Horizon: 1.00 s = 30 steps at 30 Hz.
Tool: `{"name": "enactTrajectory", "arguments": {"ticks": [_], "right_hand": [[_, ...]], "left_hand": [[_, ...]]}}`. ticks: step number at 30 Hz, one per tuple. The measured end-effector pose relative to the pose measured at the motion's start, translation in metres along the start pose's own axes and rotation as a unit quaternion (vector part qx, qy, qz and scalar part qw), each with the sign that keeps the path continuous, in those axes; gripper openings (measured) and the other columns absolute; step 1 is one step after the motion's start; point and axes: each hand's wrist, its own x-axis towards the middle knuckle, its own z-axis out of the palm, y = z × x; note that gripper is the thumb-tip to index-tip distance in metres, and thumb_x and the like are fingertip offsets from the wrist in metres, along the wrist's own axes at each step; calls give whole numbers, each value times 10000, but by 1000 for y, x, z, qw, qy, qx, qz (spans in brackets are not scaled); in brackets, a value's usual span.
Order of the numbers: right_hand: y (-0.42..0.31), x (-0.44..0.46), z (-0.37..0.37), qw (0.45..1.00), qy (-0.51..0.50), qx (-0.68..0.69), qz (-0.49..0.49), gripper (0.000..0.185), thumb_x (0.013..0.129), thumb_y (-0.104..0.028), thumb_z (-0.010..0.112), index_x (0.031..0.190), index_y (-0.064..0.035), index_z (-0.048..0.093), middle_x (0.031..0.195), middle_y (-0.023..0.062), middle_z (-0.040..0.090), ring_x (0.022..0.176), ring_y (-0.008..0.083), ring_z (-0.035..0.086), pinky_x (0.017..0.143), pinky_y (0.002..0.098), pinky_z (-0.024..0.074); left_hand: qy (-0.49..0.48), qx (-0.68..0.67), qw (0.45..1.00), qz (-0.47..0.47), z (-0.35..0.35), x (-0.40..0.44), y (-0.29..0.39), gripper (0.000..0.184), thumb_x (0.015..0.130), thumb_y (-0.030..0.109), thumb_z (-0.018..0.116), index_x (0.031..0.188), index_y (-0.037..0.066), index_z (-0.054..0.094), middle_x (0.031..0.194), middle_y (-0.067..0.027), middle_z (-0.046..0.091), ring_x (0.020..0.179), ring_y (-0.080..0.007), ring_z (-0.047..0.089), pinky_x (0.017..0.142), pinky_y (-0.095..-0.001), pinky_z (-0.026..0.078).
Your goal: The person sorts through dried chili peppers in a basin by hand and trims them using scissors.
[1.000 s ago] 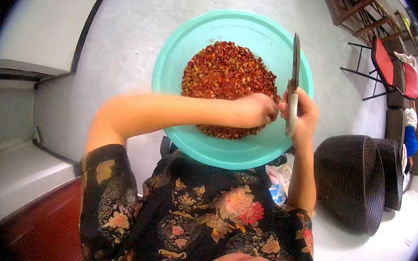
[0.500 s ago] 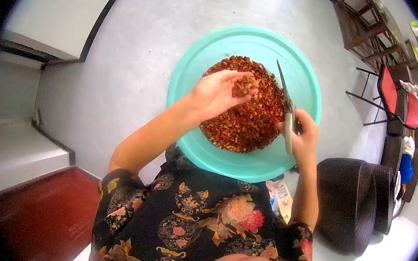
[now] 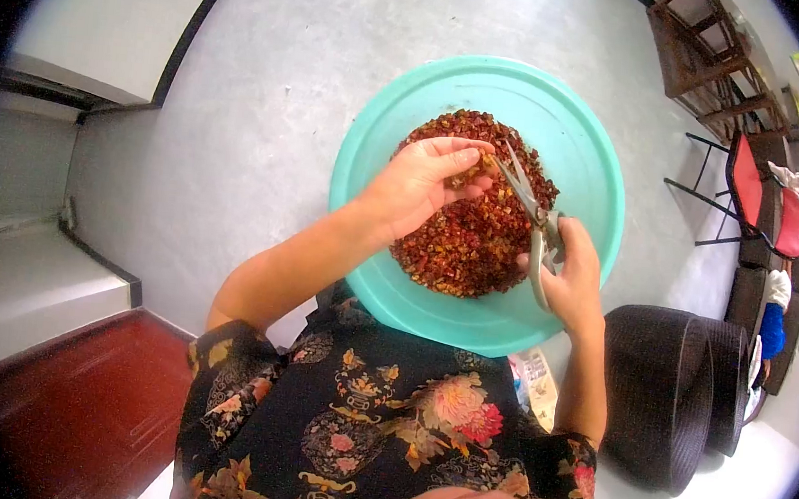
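My left hand point(image 3: 419, 185) is over the pile, its fingers curled around a small clump of dried chili pieces point(image 3: 466, 176). My right hand point(image 3: 571, 282) grips a pair of scissors point(image 3: 540, 231) by the pale handles. Their metal blades are parted slightly, and the tips point at the fingertips of my left hand. Below both hands lies a round heap of chopped dried chilies point(image 3: 461, 250), dark red with yellowish bits. It sits in a wide turquoise basin point(image 3: 606, 192) in front of my lap.
Dark woven seats point(image 3: 648, 395) stand at the right. Farther off are a red folding chair point(image 3: 746, 180) and a brown wooden rack point(image 3: 701, 57). A printed packet point(image 3: 535, 385) lies beside my right forearm. A dark red floor area point(image 3: 91, 403) is at the lower left.
The scissors have swung left, and their blades have parted with the tips near my left fingers. My left fingers have drawn closer around the clump. The basin appears slightly farther right.
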Motion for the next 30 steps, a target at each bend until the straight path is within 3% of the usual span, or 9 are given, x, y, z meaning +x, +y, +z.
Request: {"name": "enactTrajectory", "arguments": {"ticks": [2,11,18,23,30], "right_hand": [[-2,0,-1,1000,-24,-16,-2,556,731,-345,828,1065,4,552,996,197,580,941,386,578,826,437,471],[-7,-1,-4,998,-40,-22,-32,596,716,-346,834,1096,20,557,1052,194,590,1020,389,569,878,453,468],[-12,2,-12,994,-106,2,9,593,711,-360,833,1080,25,574,1073,207,600,1033,395,578,883,449,472],[-7,0,-6,996,-88,6,5,519,722,-317,810,1039,25,582,980,210,604,932,397,602,823,452,483],[2,-4,-1,998,-68,-11,-8,351,727,-191,733,962,22,583,903,213,591,844,403,599,757,450,480]], "left_hand": [[26,10,1000,-3,3,-2,0,239,994,122,606,1204,19,655,1109,-90,686,961,-189,657,865,-328,560],[7,32,999,-9,-1,0,-9,43,971,112,646,987,74,635,1003,-64,695,877,-139,638,762,-271,532],[-24,128,990,51,2,-1,-2,45,961,93,659,975,68,625,997,-67,695,845,-122,635,750,-256,527],[8,197,976,87,8,-6,-1,60,948,41,639,1007,43,626,1017,-79,694,872,-127,639,768,-262,531],[22,100,995,16,2,-7,0,128,953,28,618,1079,27,637,1051,-96,691,897,-157,648,806,-284,548]]}}
